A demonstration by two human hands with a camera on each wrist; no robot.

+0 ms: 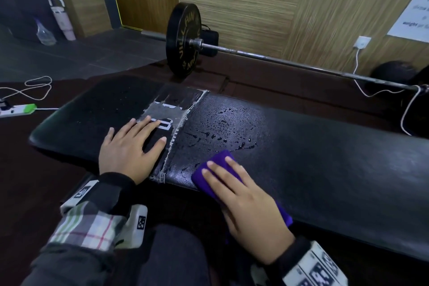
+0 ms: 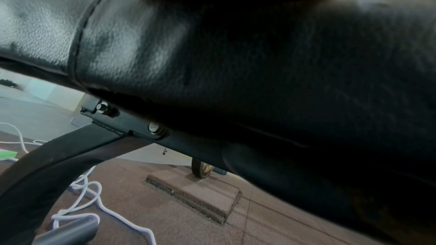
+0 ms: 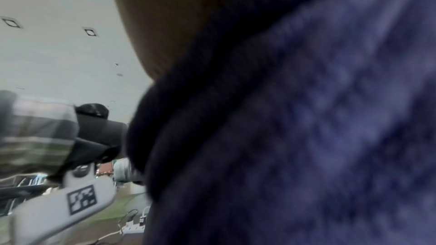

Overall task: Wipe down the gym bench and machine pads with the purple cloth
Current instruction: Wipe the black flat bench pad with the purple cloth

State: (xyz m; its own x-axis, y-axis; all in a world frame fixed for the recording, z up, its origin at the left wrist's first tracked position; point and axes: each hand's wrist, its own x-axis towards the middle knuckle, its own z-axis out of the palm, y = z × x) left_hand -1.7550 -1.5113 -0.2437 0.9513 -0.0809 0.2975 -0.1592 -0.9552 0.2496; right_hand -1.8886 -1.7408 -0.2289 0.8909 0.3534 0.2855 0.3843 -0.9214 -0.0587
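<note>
The black padded gym bench runs across the head view, with water droplets on its middle and worn tape across a seam. My right hand lies flat, fingers straight, pressing the folded purple cloth onto the bench's near edge just below the droplets. My left hand rests flat with spread fingers on the bench left of the seam. The left wrist view looks along the bench's side. Blurred purple cloth fills the right wrist view.
A barbell with a black plate lies on the floor beyond the bench. A spray bottle and a pink tumbler stand far left. A power strip and white cables lie on the left floor.
</note>
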